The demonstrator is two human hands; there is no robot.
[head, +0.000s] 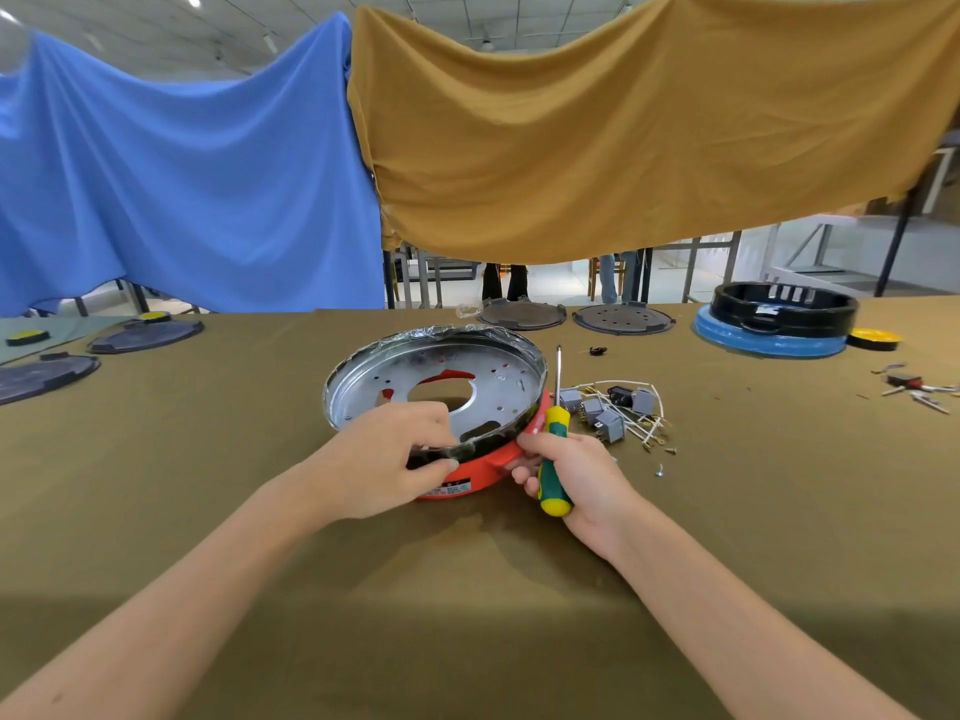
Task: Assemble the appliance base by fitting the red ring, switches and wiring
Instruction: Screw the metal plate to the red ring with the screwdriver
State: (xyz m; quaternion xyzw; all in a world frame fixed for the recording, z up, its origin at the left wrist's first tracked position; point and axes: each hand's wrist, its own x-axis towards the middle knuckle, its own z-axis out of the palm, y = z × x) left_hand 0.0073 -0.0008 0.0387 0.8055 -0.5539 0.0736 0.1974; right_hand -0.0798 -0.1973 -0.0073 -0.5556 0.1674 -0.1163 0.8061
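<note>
Metal pan sits tilted on the red ring at the middle of the olive-covered table; its far rim is raised and its near rim is low against the ring. The pan has a large round hole at its centre and several small holes; red shows through the openings. The pan's rim looks wrapped in clear film.

Left hand grips the near rim of the pan: fingers curled over the edge into the pan, thumb pressed on the outer wall just above the ring's label.

Right hand is clenched around the green-and-yellow handle of a screwdriver, shaft pointing up and away, tip clear of the pan. The fingertips of this hand touch the red ring's right side at a small tab.

Just right of the ring lies a loose pile of grey switches with white wires and metal terminals; a few small screws lie near it.

Far edge of the table: two dark round plates, and a black ring stacked on a blue ring to the right. More dark plates lie at far left.
</note>
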